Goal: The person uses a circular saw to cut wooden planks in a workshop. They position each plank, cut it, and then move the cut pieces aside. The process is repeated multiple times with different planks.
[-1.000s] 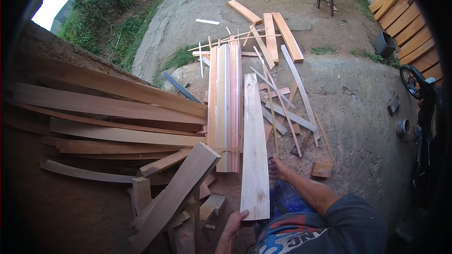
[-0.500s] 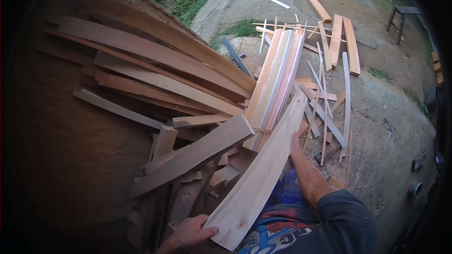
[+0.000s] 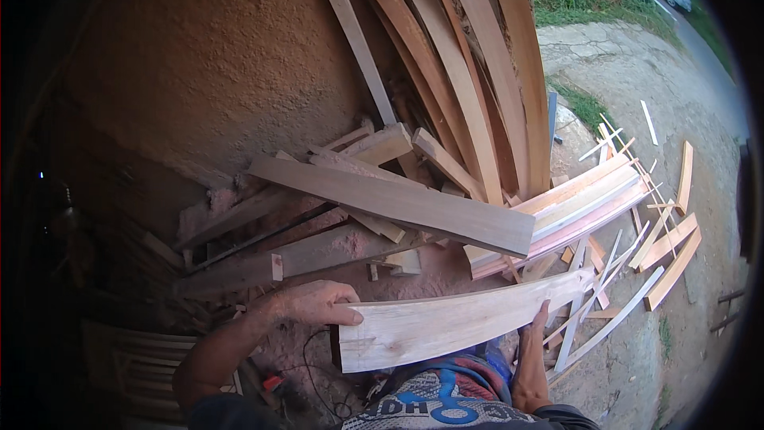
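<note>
Board [image 3: 446, 325], pale, one: held crosswise just in front of the shirt [image 3: 422, 402], broad face toward the wearer, right end reaching over the loose strips [image 3: 609, 326].

Left hand [image 3: 314, 302]: closed round the left end at its upper edge, thumb pressed on the face.

Right hand [image 3: 535, 330]: gripping at the lower edge, toward the right end, thumb up the face; its other fingers seem to go behind the wood, though the board hides them.

Plank [image 3: 398, 203], dark, one: aslant over the scrap pile beyond the board, right end near the board's upper edge.

Stack [image 3: 589, 203], long pale and pinkish pieces: beyond the plank's right end.

Leaning boards [image 3: 465, 72], several: along the rough wall [image 3: 215, 48].

Cable [image 3: 310, 362], black, one: looped on the ground below the board's left end.

Handling, by judgement: the wide spacing of the hands suits a long piece and should be kept; right hand best used as the support, left as the guide. Turn both ends together, slowly, lifting the far edge past the plank's corner. Watch the right end, likeliest to snag among the strips. Keep thumbs flat against splinters, and feet out of the cable's loops
</note>
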Tool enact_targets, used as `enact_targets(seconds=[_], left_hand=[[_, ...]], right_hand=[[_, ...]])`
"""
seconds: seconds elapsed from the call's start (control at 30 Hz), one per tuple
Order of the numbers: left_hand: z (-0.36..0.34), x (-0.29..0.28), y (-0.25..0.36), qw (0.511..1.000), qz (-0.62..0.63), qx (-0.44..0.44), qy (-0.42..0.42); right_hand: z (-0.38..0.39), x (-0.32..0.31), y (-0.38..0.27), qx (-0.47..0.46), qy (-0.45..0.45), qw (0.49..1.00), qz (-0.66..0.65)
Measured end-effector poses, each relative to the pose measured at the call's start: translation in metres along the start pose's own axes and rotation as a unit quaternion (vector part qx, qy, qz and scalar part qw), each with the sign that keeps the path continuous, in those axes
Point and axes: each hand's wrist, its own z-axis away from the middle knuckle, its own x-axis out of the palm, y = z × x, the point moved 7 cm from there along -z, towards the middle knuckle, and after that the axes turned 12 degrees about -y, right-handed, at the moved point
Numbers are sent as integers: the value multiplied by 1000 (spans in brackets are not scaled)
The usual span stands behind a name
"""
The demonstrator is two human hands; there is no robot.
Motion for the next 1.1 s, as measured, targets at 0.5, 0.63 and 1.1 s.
enact_targets(seconds=[0.5,0.63,1.1], left_hand=[[-306,99,56,619,703,342,71],[-284,7,131,452,770,423,153],[-280,-155,-151,508,729,313,335]], right_hand=[[93,259,-87,-184,-147,968,88],[91,275,-102,-228,-206,948,81],[105,73,-240,-329,-16,944,9]])
